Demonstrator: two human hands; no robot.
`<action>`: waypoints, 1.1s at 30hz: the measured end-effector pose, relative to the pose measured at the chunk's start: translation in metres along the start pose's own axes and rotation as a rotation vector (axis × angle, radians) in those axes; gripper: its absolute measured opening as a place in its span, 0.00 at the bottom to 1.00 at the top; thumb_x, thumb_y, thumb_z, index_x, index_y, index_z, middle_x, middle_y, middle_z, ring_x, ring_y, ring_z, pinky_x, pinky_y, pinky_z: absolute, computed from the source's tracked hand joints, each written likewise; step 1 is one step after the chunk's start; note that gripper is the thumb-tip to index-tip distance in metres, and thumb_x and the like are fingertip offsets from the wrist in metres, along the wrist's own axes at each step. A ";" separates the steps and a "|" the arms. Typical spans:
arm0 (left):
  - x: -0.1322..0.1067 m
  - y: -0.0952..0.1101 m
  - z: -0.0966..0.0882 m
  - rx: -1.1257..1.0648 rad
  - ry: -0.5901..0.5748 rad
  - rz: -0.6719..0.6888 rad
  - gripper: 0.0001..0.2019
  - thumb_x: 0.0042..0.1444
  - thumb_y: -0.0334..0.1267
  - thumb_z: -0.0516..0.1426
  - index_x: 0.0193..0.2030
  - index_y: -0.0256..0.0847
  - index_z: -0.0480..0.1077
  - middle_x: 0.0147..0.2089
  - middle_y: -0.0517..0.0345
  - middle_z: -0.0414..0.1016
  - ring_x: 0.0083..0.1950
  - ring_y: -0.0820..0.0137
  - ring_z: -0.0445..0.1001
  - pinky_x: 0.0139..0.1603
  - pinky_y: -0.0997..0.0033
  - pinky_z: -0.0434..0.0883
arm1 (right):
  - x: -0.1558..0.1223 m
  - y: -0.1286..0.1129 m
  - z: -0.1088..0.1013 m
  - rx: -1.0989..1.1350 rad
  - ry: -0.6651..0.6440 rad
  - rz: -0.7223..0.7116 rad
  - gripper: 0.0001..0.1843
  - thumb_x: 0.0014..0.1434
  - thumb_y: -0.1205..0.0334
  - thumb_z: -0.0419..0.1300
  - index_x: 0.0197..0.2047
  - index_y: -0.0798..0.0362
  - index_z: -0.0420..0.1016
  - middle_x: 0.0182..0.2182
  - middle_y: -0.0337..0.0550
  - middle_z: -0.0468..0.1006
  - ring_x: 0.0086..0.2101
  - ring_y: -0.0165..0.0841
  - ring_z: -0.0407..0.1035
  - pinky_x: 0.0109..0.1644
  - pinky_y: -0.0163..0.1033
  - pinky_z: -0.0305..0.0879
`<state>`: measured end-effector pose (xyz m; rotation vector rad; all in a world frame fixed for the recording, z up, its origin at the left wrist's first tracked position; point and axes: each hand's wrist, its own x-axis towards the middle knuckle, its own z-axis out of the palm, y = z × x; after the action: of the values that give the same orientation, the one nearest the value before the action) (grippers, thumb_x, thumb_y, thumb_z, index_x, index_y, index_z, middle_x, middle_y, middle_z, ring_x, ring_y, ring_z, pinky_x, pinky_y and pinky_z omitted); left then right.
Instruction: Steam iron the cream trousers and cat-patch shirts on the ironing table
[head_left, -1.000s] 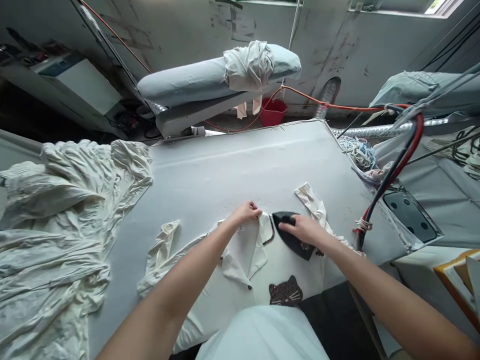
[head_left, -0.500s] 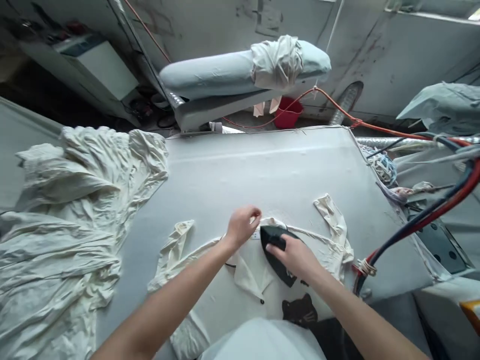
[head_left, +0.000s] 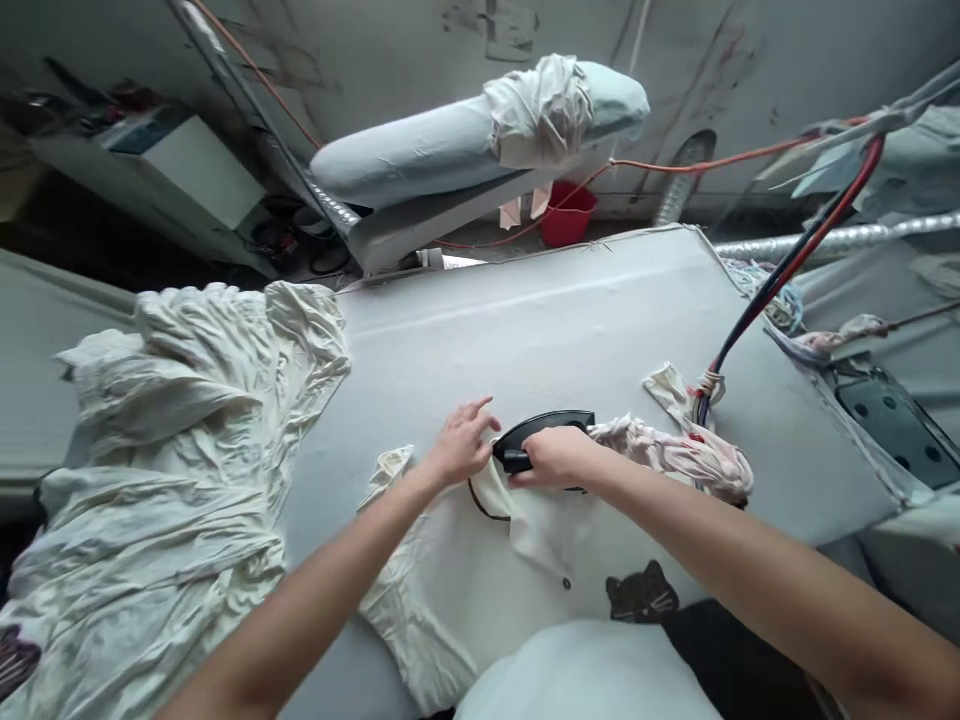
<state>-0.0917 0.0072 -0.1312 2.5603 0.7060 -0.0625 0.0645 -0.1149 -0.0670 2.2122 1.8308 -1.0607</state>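
Note:
My right hand (head_left: 559,455) is wrapped round the handle of a dark iron (head_left: 536,425), its tip pointing left. The iron rests at the collar of a cream garment (head_left: 480,580) spread on the padded table. Just left of the iron's tip is my left hand (head_left: 463,440), fingers apart, close to the collar edge; whether its thumb touches the cloth I cannot tell. A collar flap (head_left: 544,535) lies folded down, with a small dark button near its point. Lower right on the cloth shows a black cat-face patch (head_left: 643,592). My right forearm hides part of the garment.
Crumpled cream garments (head_left: 195,430) are heaped on the left. Red and black cables (head_left: 787,265) run from the iron's side up to the right. Behind the table (head_left: 480,320) stands a padded sleeve arm (head_left: 420,145) with cloth bunched on it, and a red bucket (head_left: 568,212).
The iron has turned so its tip points left and moved slightly up along the collar. My left hand's fingers have spread from a pinch. The cables have swung, and the view has shifted.

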 end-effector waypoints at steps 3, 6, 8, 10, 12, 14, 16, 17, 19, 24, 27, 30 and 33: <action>0.015 -0.016 -0.012 0.023 -0.286 0.374 0.12 0.48 0.30 0.58 0.38 0.46 0.78 0.77 0.60 0.51 0.77 0.57 0.46 0.76 0.53 0.44 | -0.038 0.000 0.014 0.124 -0.016 0.086 0.24 0.54 0.34 0.62 0.30 0.49 0.78 0.29 0.48 0.80 0.32 0.44 0.74 0.32 0.40 0.60; 0.033 -0.022 -0.016 0.019 -0.366 0.516 0.06 0.45 0.31 0.61 0.28 0.46 0.78 0.74 0.61 0.60 0.77 0.56 0.49 0.76 0.54 0.41 | -0.072 -0.013 0.048 0.250 -0.039 0.169 0.22 0.54 0.36 0.62 0.33 0.48 0.78 0.32 0.47 0.81 0.34 0.44 0.75 0.32 0.39 0.58; 0.038 -0.021 -0.013 0.003 -0.320 0.550 0.05 0.45 0.30 0.61 0.26 0.45 0.77 0.72 0.61 0.63 0.75 0.56 0.52 0.76 0.56 0.44 | -0.082 -0.025 0.073 0.326 -0.046 0.224 0.18 0.54 0.41 0.63 0.33 0.49 0.78 0.33 0.46 0.82 0.34 0.43 0.75 0.32 0.39 0.57; 0.030 -0.019 -0.004 -0.007 -0.219 0.491 0.05 0.48 0.30 0.59 0.28 0.45 0.76 0.71 0.58 0.65 0.74 0.57 0.55 0.75 0.57 0.48 | -0.081 -0.035 0.088 0.418 -0.007 0.237 0.16 0.56 0.44 0.62 0.33 0.49 0.76 0.32 0.44 0.82 0.34 0.40 0.74 0.33 0.37 0.56; 0.001 -0.019 0.008 -0.037 -0.018 0.277 0.08 0.54 0.31 0.56 0.35 0.45 0.76 0.66 0.54 0.70 0.69 0.60 0.62 0.71 0.60 0.56 | -0.068 -0.040 0.090 0.516 0.079 0.211 0.17 0.59 0.45 0.60 0.34 0.50 0.75 0.32 0.43 0.81 0.33 0.37 0.74 0.34 0.37 0.58; -0.047 -0.024 0.020 -0.048 0.205 -0.053 0.09 0.61 0.35 0.53 0.42 0.44 0.75 0.54 0.50 0.78 0.59 0.60 0.71 0.63 0.60 0.63 | -0.047 -0.044 0.081 0.576 0.156 0.187 0.19 0.61 0.43 0.57 0.36 0.51 0.75 0.33 0.44 0.81 0.34 0.37 0.74 0.36 0.36 0.59; -0.105 -0.034 0.026 -0.026 0.287 -0.312 0.10 0.63 0.44 0.53 0.40 0.44 0.73 0.41 0.51 0.79 0.48 0.59 0.75 0.55 0.60 0.65 | -0.023 -0.048 0.068 0.586 0.194 0.193 0.21 0.62 0.42 0.56 0.37 0.52 0.74 0.34 0.44 0.81 0.35 0.37 0.74 0.36 0.36 0.61; -0.133 -0.040 0.026 -0.015 0.247 -0.396 0.11 0.62 0.48 0.54 0.36 0.44 0.72 0.36 0.52 0.78 0.43 0.58 0.75 0.51 0.61 0.65 | -0.012 -0.050 0.062 0.571 0.199 0.207 0.21 0.62 0.41 0.56 0.37 0.52 0.74 0.34 0.45 0.81 0.35 0.37 0.75 0.36 0.36 0.61; -0.177 -0.057 0.019 -0.053 0.079 -0.501 0.16 0.61 0.52 0.54 0.28 0.44 0.69 0.29 0.54 0.75 0.37 0.60 0.75 0.43 0.65 0.64 | 0.004 -0.052 0.053 0.508 0.193 0.253 0.22 0.63 0.41 0.55 0.38 0.53 0.75 0.33 0.46 0.81 0.34 0.37 0.75 0.34 0.37 0.61; -0.200 -0.104 -0.004 -0.411 -0.246 -0.557 0.24 0.60 0.57 0.49 0.19 0.43 0.61 0.21 0.60 0.65 0.25 0.68 0.65 0.29 0.69 0.52 | 0.016 -0.059 0.037 0.266 0.014 0.129 0.21 0.62 0.41 0.56 0.38 0.51 0.77 0.31 0.44 0.81 0.29 0.37 0.74 0.29 0.36 0.60; -0.190 -0.114 -0.007 -0.474 -0.353 -0.555 0.25 0.57 0.58 0.51 0.17 0.44 0.57 0.19 0.60 0.60 0.22 0.68 0.61 0.28 0.68 0.52 | 0.028 -0.092 0.036 -0.046 -0.162 -0.214 0.21 0.55 0.40 0.62 0.36 0.50 0.80 0.31 0.45 0.82 0.31 0.39 0.75 0.32 0.37 0.63; -0.188 -0.109 -0.012 -0.327 -0.372 -0.646 0.22 0.55 0.56 0.54 0.17 0.44 0.61 0.20 0.56 0.66 0.25 0.64 0.66 0.31 0.66 0.58 | 0.044 -0.141 0.046 -0.282 -0.236 -0.386 0.24 0.55 0.39 0.61 0.39 0.51 0.82 0.36 0.49 0.83 0.37 0.45 0.77 0.37 0.41 0.68; -0.177 -0.098 -0.023 -0.102 -0.314 -0.759 0.13 0.52 0.48 0.57 0.23 0.44 0.71 0.25 0.52 0.74 0.32 0.58 0.74 0.35 0.65 0.63 | 0.047 -0.165 0.052 -0.274 -0.281 -0.336 0.26 0.58 0.38 0.58 0.42 0.51 0.82 0.39 0.51 0.83 0.41 0.48 0.78 0.40 0.44 0.71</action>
<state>-0.2954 0.0076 -0.1236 1.9833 1.4505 -0.6362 -0.1037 -0.0538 -0.0729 1.5563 2.1091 -1.0299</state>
